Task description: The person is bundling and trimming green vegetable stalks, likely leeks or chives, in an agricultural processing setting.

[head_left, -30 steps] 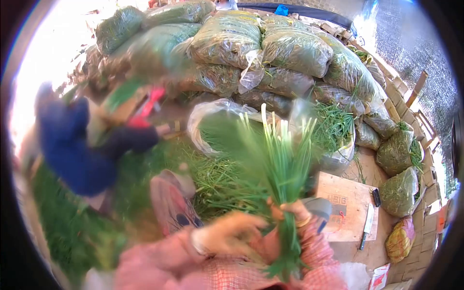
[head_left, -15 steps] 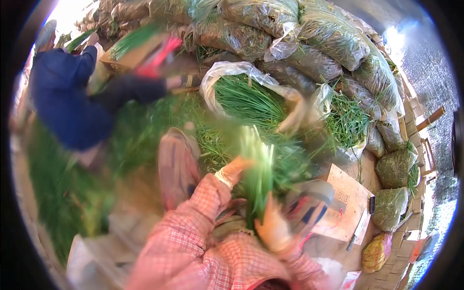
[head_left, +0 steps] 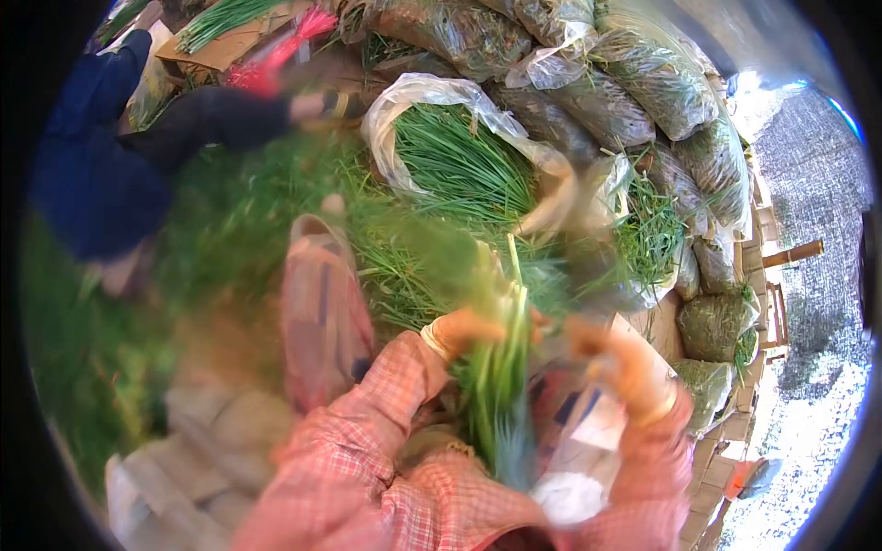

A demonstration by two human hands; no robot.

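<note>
My left hand (head_left: pixel 464 331), in an orange glove with a pink checked sleeve, grips a bunch of long green stalks (head_left: pixel 501 376) that stands upright in front of me. My right hand (head_left: pixel 620 358), also gloved, is blurred and held up to the right of the bunch, apart from it. A pale, see-through plastic sheet (head_left: pixel 588 427) shows just below that hand; whether the hand holds it is unclear.
An open plastic bag of green stalks (head_left: pixel 459 165) lies ahead, and loose stalks cover the ground. Filled plastic sacks (head_left: pixel 597 101) are piled behind it and to the right. A person in a blue top (head_left: pixel 83 184) sits at the left. My shoe (head_left: pixel 322 312) points forward.
My right hand has left the bottom of the bunch and risen to the right. The left hand has stayed on the bunch. The view has tilted further down.
</note>
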